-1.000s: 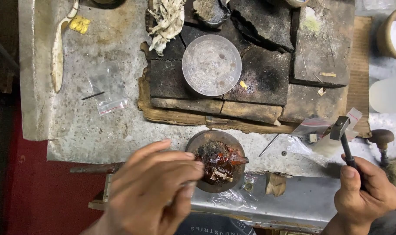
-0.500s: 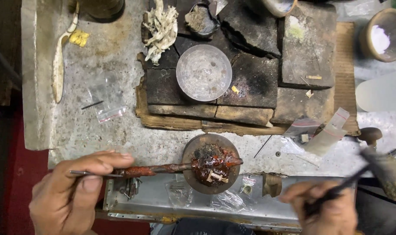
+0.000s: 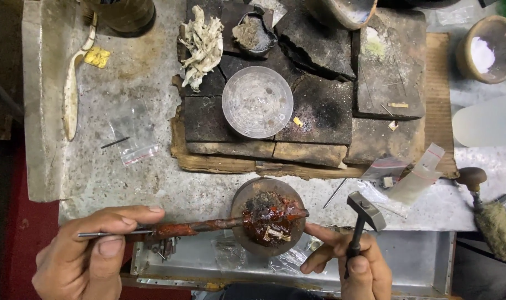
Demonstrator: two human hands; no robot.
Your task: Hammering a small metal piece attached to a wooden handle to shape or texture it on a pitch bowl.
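Note:
My left hand grips a long thin metal rod coated in reddish lacquer. The rod lies level and its tip reaches across a round block topped with dark red wax, in which a small pale metal piece is set. My right hand holds a small dark hammer upright by its handle, the head just right of the block. Its index finger points toward the block's edge.
Charred wooden blocks fill the back of the metal bench, with a clear round dish on them. A pale fibrous clump lies at the back left, clay bowls at the right, a brush at the right edge, small plastic bags at the left.
My left hand drew back to the left and now grips the lacquered rod. My right hand moved in toward the block with the hammer raised upright.

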